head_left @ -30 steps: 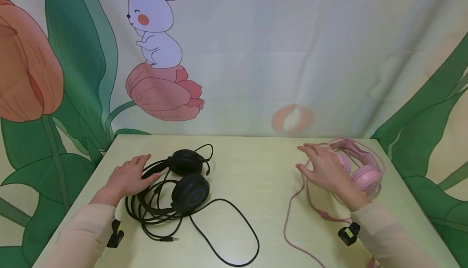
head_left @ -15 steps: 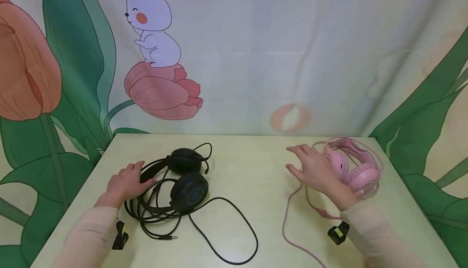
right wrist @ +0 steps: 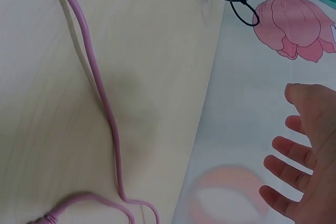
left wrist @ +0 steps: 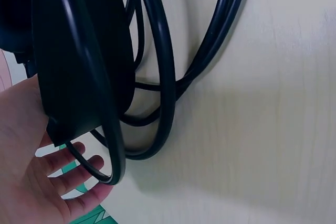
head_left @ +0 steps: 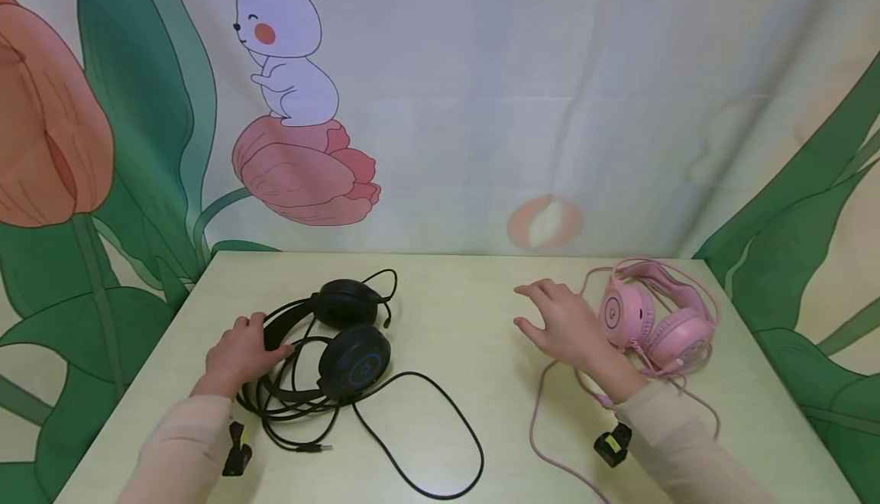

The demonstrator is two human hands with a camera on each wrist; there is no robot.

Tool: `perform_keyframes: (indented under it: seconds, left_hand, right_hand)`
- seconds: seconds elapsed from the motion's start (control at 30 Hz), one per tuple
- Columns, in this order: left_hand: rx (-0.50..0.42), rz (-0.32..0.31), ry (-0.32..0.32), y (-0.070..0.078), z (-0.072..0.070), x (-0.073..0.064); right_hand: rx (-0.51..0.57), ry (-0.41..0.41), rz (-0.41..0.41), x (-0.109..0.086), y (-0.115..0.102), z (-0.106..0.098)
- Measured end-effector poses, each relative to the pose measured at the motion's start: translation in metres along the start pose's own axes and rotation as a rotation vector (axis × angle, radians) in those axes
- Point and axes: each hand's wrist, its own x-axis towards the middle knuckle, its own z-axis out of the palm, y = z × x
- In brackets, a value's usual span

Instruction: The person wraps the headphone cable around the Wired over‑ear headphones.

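On the left of the table lies a black headset (head_left: 356,363) with its cable coiled under and around the headband. My left hand (head_left: 241,355) is at the outer side of that headband, thumb reaching over it; in the left wrist view the fingers (left wrist: 79,177) are spread and loosely bent beside the headband (left wrist: 84,56), which hides the thumb. My right hand (head_left: 567,328), holding nothing, hovers with spread fingers just left of the pink headset (head_left: 629,313). The pink cable (right wrist: 97,74) runs across the table below it.
A loop of black cable (head_left: 474,428) with its plug (head_left: 312,447) nearby extends towards the table front. Behind the pale table (head_left: 454,313) hangs a curtain (head_left: 447,107) printed with a rabbit and tulips.
My right hand has moved left, away from the pink headset, uncovering its ear cup. My left hand has shifted slightly right and nearer, against the black headband. Both headsets stay in place.
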Motion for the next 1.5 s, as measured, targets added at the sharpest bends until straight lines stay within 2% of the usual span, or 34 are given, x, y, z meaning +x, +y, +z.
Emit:
perform_keyframes:
  seconds: [0.2,0.43,0.73,1.1,1.5]
  left_hand:
    - [-0.018,-0.057,-0.049,0.000,0.001,0.000]
    - [-0.050,-0.142,-0.116,0.006,-0.002,-0.003]
    - [-0.051,-0.179,-0.142,0.012,-0.008,-0.006]
    - [-0.134,-0.233,-0.198,0.009,-0.013,-0.006]
    - [-0.214,-0.247,-0.188,0.002,-0.024,-0.006]
  right_hand:
    - [-0.009,-0.018,0.013,0.000,-0.009,0.008]
    - [0.005,-0.046,0.036,-0.001,-0.019,0.017]
    - [0.010,-0.045,0.012,-0.001,-0.027,0.023]
    - [0.020,-0.039,0.004,-0.001,-0.030,0.027]
    - [0.013,-0.042,-0.001,-0.002,-0.030,0.027]
